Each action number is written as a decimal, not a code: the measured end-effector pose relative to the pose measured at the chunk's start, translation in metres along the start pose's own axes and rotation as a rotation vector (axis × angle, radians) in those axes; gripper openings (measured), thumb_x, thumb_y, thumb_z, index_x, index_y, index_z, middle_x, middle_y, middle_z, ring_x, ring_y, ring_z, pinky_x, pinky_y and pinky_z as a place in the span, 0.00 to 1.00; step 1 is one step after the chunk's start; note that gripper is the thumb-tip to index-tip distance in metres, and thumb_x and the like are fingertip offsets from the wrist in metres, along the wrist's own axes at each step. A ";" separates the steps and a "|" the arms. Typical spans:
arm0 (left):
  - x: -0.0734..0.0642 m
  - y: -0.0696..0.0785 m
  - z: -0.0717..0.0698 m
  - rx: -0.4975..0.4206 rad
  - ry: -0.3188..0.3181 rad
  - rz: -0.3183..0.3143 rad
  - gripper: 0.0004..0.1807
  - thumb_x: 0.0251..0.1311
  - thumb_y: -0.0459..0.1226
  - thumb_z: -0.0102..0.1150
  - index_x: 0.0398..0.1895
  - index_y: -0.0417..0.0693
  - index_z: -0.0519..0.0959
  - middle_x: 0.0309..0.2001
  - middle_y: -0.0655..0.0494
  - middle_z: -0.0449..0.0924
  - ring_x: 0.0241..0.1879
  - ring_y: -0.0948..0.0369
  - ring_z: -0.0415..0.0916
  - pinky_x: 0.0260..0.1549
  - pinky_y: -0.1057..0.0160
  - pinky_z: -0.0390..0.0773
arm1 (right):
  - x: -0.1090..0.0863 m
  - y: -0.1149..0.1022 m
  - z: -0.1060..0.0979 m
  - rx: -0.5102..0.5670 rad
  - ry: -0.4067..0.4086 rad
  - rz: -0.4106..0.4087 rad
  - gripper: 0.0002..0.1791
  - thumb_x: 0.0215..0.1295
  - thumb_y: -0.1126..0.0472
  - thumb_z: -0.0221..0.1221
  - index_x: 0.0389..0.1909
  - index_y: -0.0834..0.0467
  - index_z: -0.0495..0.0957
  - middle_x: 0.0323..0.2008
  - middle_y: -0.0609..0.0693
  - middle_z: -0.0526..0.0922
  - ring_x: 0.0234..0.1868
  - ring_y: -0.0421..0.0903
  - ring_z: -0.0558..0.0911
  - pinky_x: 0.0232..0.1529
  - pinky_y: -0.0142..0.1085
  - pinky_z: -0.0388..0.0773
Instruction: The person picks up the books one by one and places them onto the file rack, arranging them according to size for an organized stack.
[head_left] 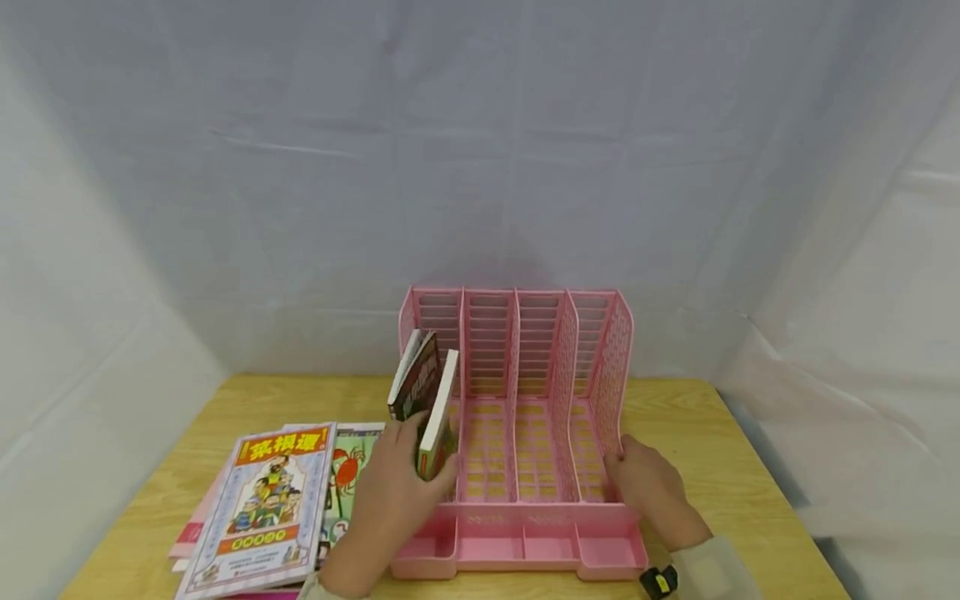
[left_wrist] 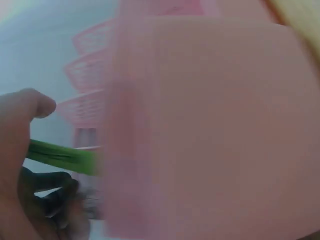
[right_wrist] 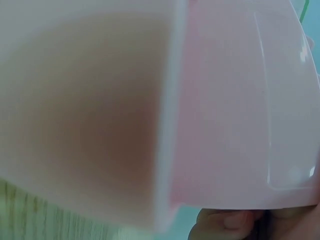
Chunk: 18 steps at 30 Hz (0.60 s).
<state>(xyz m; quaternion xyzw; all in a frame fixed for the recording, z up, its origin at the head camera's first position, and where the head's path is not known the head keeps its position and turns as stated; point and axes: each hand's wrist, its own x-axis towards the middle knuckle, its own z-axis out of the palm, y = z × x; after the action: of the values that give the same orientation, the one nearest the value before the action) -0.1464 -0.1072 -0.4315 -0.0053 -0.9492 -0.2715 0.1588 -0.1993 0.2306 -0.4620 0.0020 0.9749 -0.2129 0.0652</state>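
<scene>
Now the left hand [head_left: 397,483] has its grip clamped on tilted books [head_left: 435,412], thumb one side, fingers the other, probably to keep them together. They're at the rack's [head_left: 517,518] leftmost slot; whether inside, can't tell. Over on the right, the right hand [head_left: 651,483] grips the rack's outer wall near its front corner, seemingly to steady it. The rack stands midway between the tabletop's [head_left: 750,517] left and right edges; a flat pile [head_left: 266,500] lies nearer the left. Pale wood grain below, grey-white sheeting [head_left: 510,167] beyond the back edge.
</scene>
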 end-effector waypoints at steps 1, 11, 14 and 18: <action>0.001 0.003 -0.008 -0.003 -0.023 -0.010 0.37 0.62 0.56 0.66 0.69 0.48 0.72 0.40 0.50 0.83 0.35 0.54 0.80 0.26 0.54 0.80 | 0.000 0.000 0.000 0.003 0.002 -0.001 0.18 0.80 0.49 0.44 0.39 0.58 0.74 0.23 0.52 0.73 0.25 0.48 0.74 0.23 0.41 0.69; 0.008 0.015 -0.042 0.072 -0.118 0.072 0.14 0.72 0.46 0.59 0.50 0.47 0.80 0.18 0.56 0.71 0.16 0.59 0.65 0.11 0.60 0.62 | 0.001 0.002 0.002 0.021 -0.006 0.001 0.20 0.81 0.49 0.41 0.39 0.57 0.74 0.24 0.52 0.73 0.26 0.48 0.74 0.25 0.41 0.69; 0.010 0.009 -0.033 0.097 0.010 0.081 0.16 0.72 0.45 0.60 0.55 0.46 0.81 0.15 0.55 0.69 0.13 0.60 0.63 0.10 0.60 0.60 | 0.001 0.002 0.003 0.030 -0.013 0.006 0.19 0.81 0.49 0.41 0.40 0.58 0.75 0.24 0.51 0.74 0.26 0.48 0.74 0.25 0.41 0.69; 0.015 0.001 -0.019 0.089 0.162 0.080 0.21 0.73 0.45 0.60 0.63 0.46 0.79 0.12 0.57 0.65 0.10 0.62 0.59 0.09 0.62 0.56 | 0.001 0.002 0.002 0.028 -0.006 0.005 0.20 0.82 0.49 0.41 0.42 0.58 0.75 0.25 0.51 0.74 0.26 0.48 0.74 0.26 0.42 0.70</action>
<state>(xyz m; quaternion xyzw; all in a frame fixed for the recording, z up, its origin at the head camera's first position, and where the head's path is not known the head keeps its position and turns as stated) -0.1550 -0.1169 -0.4110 -0.0143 -0.9434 -0.2219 0.2459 -0.1996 0.2311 -0.4647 0.0049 0.9717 -0.2261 0.0687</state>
